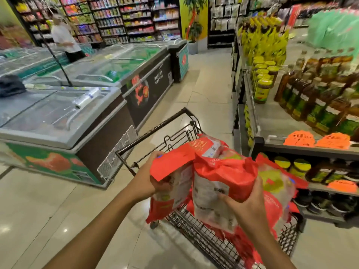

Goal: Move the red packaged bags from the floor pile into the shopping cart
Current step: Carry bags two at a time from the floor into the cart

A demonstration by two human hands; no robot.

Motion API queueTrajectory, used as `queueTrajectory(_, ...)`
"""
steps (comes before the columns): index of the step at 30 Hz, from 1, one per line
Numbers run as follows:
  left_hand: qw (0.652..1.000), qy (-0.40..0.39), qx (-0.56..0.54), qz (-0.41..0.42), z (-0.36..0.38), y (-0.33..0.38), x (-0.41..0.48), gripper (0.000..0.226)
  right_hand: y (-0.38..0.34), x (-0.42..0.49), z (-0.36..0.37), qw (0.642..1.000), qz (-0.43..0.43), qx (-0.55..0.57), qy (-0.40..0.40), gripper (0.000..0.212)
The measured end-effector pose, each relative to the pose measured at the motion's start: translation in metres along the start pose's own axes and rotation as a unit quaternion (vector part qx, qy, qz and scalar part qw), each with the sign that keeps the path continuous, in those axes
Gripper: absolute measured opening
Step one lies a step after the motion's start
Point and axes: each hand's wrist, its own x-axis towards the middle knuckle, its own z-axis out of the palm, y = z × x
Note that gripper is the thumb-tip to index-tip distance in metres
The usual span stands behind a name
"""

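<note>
**Supermarket aisle:** A shopper stands over a wire shopping cart [196,232], both bare arms stretched forward and a red packaged bag in each hand. The left hand [149,181] curls round the upper side of the left bag [171,166], fingers tucked behind its red top flap. The right hand [250,208] grips the right bag [227,175] from below, thumb pressed on the pale panel beside a barcode. The 2 bags touch each other and hang over the cart's basket, the left one drooping past the basket's near-left rim.

A 3rd bag [275,183], red with a clear window showing yellow-green, sits just beside the right hand on the shelf side. Whether it is held or resting in the cart cannot be told. More red packaging [242,247] lies inside the basket beneath them. The cart's black frame bar [151,130] points up the aisle over pale, glossy floor tiles [48,206].

To the left runs a row of glass-topped chest freezers [58,117]. A roll of clear plastic bags [86,98] and a dark bundle [10,85] lie on the nearest lid. To the right, shelves [303,150] carry yellow-lidded jars [262,90], bottles of oil [318,105] and orange price tags [299,139]. Beyond the freezers, a person in a white top [65,37] stands before stocked shelves.
</note>
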Motion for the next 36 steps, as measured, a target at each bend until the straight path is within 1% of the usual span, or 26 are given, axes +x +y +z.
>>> queueTrajectory(2, 1.000, -0.020, 0.014, 0.011, -0.004, -0.010, 0.026, 0.077, 0.001, 0.012, 0.009, 0.999, 0.003, -0.021, 0.024, 0.116)
queueTrajectory(4, 0.999, -0.030, 0.026, 0.024, -0.007, -0.013, 0.043, 0.074, -0.001, 0.016, 0.012, 0.999, -0.009, -0.036, 0.026, 0.115)
queueTrajectory(7, 0.995, -0.079, 0.037, 0.054, -0.017, -0.032, 0.077, 0.073, 0.001, 0.020, 0.028, 0.997, -0.002, -0.052, 0.063, 0.119)
queueTrajectory(10, 0.986, -0.135, 0.046, 0.089, -0.029, -0.054, 0.112, 0.074, 0.004, 0.021, 0.048, 0.991, 0.022, -0.077, 0.104, 0.110)
queueTrajectory(13, 0.968, -0.195, 0.085, 0.130, -0.041, -0.081, 0.145, 0.073, 0.007, 0.019, 0.071, 0.987, 0.047, -0.095, 0.124, 0.098)
queueTrajectory(16, 0.945, -0.250, 0.123, 0.174, -0.050, -0.110, 0.168, 0.062, 0.011, 0.009, 0.098, 0.978, 0.087, -0.122, 0.144, 0.091)
queueTrajectory(19, 0.926, -0.285, 0.146, 0.198, -0.053, -0.142, 0.181, 0.061, 0.018, -0.003, 0.125, 0.969, 0.126, -0.139, 0.163, 0.090)
queueTrajectory(21, 0.917, -0.306, 0.151, 0.209, -0.052, -0.155, 0.188, 0.063, 0.023, -0.011, 0.139, 0.963, 0.148, -0.155, 0.163, 0.089)
queueTrajectory(24, 0.901, -0.344, 0.143, 0.224, -0.046, -0.168, 0.194, 0.065, 0.029, -0.021, 0.149, 0.959, 0.153, -0.176, 0.163, 0.088)
queueTrajectory(27, 0.885, -0.373, 0.143, 0.239, -0.036, -0.181, 0.200, 0.065, 0.039, -0.029, 0.151, 0.952, 0.166, -0.217, 0.137, 0.090)
queueTrajectory(29, 0.876, -0.391, 0.135, 0.247, -0.030, -0.191, 0.201, 0.059, 0.051, -0.031, 0.152, 0.949, 0.176, -0.234, 0.118, 0.085)
queueTrajectory(32, 0.878, -0.402, 0.116, 0.230, -0.020, -0.209, 0.202, 0.052, 0.067, -0.030, 0.158, 0.947, 0.174, -0.254, 0.090, 0.077)
queueTrajectory(36, 0.882, -0.413, 0.103, 0.204, -0.008, -0.235, 0.205, 0.047, 0.085, -0.019, 0.163, 0.935, 0.172, -0.305, 0.058, 0.075)
